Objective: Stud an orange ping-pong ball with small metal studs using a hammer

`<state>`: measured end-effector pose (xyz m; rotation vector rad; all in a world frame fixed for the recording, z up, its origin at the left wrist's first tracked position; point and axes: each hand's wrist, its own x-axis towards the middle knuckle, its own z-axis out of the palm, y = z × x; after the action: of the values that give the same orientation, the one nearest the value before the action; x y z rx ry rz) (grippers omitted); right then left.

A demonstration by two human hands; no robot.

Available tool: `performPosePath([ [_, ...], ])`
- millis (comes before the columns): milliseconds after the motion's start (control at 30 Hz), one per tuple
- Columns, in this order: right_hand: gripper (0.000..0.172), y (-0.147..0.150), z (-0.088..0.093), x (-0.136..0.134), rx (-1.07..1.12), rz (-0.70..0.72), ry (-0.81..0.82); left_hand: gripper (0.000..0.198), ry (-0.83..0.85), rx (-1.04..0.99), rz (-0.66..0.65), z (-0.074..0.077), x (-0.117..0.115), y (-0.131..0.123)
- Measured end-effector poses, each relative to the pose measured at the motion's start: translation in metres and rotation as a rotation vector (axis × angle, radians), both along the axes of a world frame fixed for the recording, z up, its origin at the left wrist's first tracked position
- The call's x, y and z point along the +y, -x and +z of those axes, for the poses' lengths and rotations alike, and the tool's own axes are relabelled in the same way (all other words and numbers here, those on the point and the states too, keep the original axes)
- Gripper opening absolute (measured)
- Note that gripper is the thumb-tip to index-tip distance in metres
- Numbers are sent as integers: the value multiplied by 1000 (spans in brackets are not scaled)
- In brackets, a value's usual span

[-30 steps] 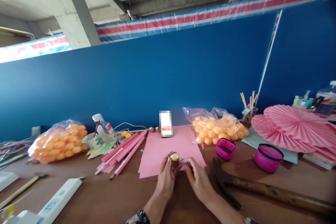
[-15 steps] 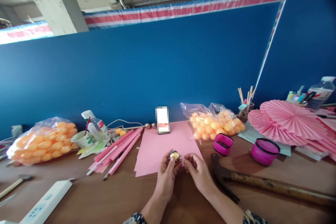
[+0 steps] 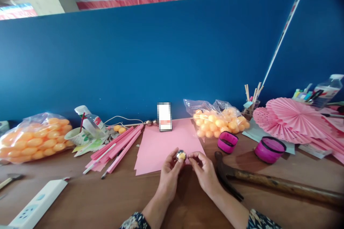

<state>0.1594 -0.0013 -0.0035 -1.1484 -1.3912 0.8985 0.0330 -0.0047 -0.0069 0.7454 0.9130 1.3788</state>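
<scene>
My left hand [image 3: 171, 166] is closed around a small shiny metal ball [image 3: 181, 154] with a yellowish patch on its face. Just right of the ball, my right hand [image 3: 202, 168] has its thumb and forefinger pinched together at the ball's edge. Whatever lies between those fingertips is too small to make out. Both hands are above the near edge of the pink paper sheets [image 3: 153, 150]. A phone [image 3: 165, 117], its screen blurred, stands upright at the back of the paper, and two more metal balls [image 3: 152, 122] lie left of it.
A large claw hammer [image 3: 268, 180] lies close to my right forearm. Two magenta pouches [image 3: 228, 142] and a bag of orange balls [image 3: 215, 123] are behind it. Pink paper fans [image 3: 295, 120] sit at right. On the left are pink strips [image 3: 118, 150], another ball bag [image 3: 34, 137] and a power strip [image 3: 40, 202].
The metal ball is turned so more of its shiny surface shows in my left hand. My right fingertips stay beside it. The whole view has tilted slightly downward.
</scene>
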Motion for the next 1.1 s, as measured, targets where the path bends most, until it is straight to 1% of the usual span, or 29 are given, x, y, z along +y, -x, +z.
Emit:
performPosePath([
  [167, 15, 1, 0, -1, 6, 31, -4, 51, -8, 57, -29, 9, -2, 0],
  [267, 14, 0, 1, -1, 29, 56, -19, 53, -5, 72, 9, 13, -3, -2],
  [367, 15, 0, 1, -2, 26, 27, -30, 47, -25, 83, 55, 11, -2, -2],
  [500, 16, -1, 1, -1, 21, -9, 15, 36, -39, 55, 21, 5, -2, 0],
  [600, 16, -1, 1, -1, 85, 2, 44, 41, -50, 51, 13, 3, -2, 1],
  [700, 16, 0, 3, -1, 153, 18, 80, 47, -53, 93, -4, 2, -2, 1],
  [933, 16, 0, 5, -1, 260, 118, 126, 42, -72, 95, -47, 3, -2, 1],
  [1100, 17, 1, 5, -1, 261, 133, 156, 38, -85, 81, -56, 1, -1, 0],
])
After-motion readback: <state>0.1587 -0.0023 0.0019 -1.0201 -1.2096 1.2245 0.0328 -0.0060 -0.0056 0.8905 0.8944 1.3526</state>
